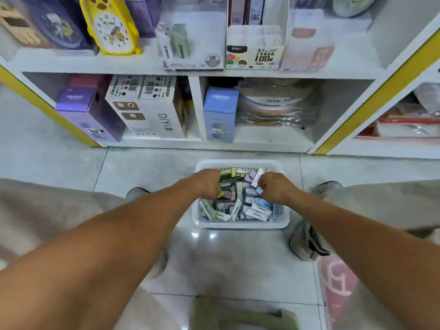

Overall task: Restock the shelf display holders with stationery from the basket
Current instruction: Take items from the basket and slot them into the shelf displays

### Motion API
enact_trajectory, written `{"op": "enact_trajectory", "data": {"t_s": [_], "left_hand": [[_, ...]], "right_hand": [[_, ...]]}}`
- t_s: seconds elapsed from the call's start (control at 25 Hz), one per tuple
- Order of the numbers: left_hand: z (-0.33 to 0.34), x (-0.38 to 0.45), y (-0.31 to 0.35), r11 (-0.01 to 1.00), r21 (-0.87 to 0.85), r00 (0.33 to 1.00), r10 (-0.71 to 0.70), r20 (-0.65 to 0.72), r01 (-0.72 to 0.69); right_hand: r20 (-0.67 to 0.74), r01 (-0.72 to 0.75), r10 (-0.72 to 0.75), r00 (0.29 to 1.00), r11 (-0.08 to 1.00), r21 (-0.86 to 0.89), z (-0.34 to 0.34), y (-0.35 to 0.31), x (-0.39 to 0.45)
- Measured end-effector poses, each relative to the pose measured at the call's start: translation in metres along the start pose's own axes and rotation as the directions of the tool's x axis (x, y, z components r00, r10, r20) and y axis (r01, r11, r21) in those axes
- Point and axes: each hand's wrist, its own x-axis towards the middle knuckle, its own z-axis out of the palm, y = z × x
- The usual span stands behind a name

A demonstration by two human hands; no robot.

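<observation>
Head view: the white basket point(240, 224) of small stationery packs point(247, 206) sits on the floor tiles point(238, 258), under both hands. The left hand point(209, 184) curls down into the packs; whether it grips one I cannot tell. The right hand point(273, 188) pinches a pale pack point(257, 177). Beyond the hands stand the shelf display holders point(254, 47).

A shop: white shelves point(152, 67) full of boxed goods point(162, 115), a yellow duck clock point(112, 27), pencil-lead packs point(256, 47) on display.
</observation>
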Motion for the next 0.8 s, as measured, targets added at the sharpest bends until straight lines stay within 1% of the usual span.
{"op": "enact_trajectory", "data": {"t_s": [0.08, 0.24, 0.32, 0.4, 0.44, 0.48, 0.52, 0.6, 0.64, 0.72, 0.8], "left_hand": [[0.028, 0.017, -0.002, 0.999, 0.028, 1.000, 0.023, 0.010, -0.023], [0.067, 0.047, 0.004, 0.996, 0.038, 0.996, 0.083, -0.006, -0.083], [0.082, 0.060, 0.009, 0.996, 0.025, 0.996, 0.087, 0.037, -0.088], [0.094, 0.067, 0.013, 0.994, 0.035, 0.994, 0.097, 0.059, -0.099], [0.099, 0.071, 0.015, 0.994, 0.029, 0.994, 0.104, 0.035, -0.105], [0.102, 0.075, 0.018, 0.994, 0.005, 0.994, 0.112, -0.022, -0.112], [0.102, 0.079, 0.021, 0.992, -0.023, 0.987, 0.120, -0.107, -0.123], [0.095, 0.088, 0.031, 0.985, -0.009, 0.945, 0.164, -0.285, -0.173], [0.090, 0.093, 0.038, 0.975, 0.047, 0.916, 0.218, -0.338, -0.215], [0.083, 0.103, 0.052, 0.934, 0.183, 0.871, 0.352, -0.342, -0.306], [0.078, 0.113, 0.065, 0.900, 0.282, 0.870, 0.409, -0.275, -0.333]], "right_hand": [[0.041, -0.040, 0.040, 0.998, 0.999, 0.000, 0.030, 0.018, 0.005], [0.038, -0.097, 0.099, 0.994, 0.995, -0.029, 0.078, 0.035, 0.014], [0.010, -0.101, 0.101, 0.995, 0.994, -0.041, 0.095, 0.038, 0.018], [-0.053, -0.067, 0.067, 0.996, 0.998, -0.005, 0.106, 0.039, 0.021], [-0.078, -0.047, 0.050, 0.996, 0.998, 0.039, 0.109, 0.039, 0.024], [-0.096, -0.042, 0.051, 0.994, 0.994, 0.097, 0.110, 0.039, 0.026], [-0.114, -0.055, 0.075, 0.991, 0.985, 0.166, 0.110, 0.038, 0.027], [-0.195, -0.102, 0.167, 0.966, 0.946, 0.307, 0.106, 0.037, 0.028], [-0.262, -0.106, 0.206, 0.943, 0.931, 0.351, 0.102, 0.036, 0.027], [-0.398, -0.079, 0.222, 0.890, 0.936, 0.344, 0.091, 0.038, 0.025], [-0.474, -0.054, 0.198, 0.858, 0.952, 0.300, 0.083, 0.044, 0.024]]}}
